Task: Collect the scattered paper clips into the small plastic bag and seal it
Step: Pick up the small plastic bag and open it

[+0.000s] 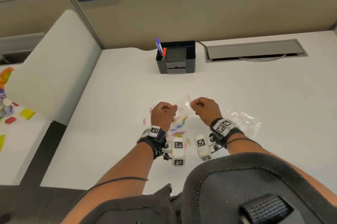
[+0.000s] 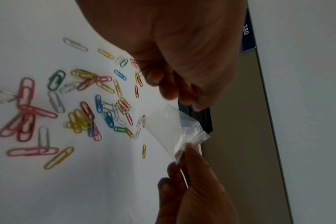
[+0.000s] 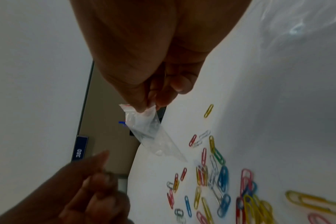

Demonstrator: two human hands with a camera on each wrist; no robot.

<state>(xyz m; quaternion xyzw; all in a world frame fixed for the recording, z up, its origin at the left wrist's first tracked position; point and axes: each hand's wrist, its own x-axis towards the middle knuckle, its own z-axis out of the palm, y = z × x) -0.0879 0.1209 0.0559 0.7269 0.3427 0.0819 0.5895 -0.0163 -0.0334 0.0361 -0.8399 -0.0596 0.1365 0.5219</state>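
Clear small plastic bag (image 1: pixel 182 103) hangs above the white desk (image 1: pixel 237 96), its red-striped top pinched by the right hand (image 1: pixel 205 108). Left hand (image 1: pixel 163 113), fingers curled together, holds nothing discernible. Coloured paper clips (image 2: pixel 82 109) lie scattered beneath.

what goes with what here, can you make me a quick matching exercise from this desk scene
Things:
1. small plastic bag
2. paper clips
3. pens
4. larger clear bag

Places or states:
A. standing in the black desk organizer
B. lying flat on the desk by the right wrist
C. pinched at its top by the right hand
D. scattered loose on the white desk

Pairs: 1-C, 2-D, 3-A, 4-B
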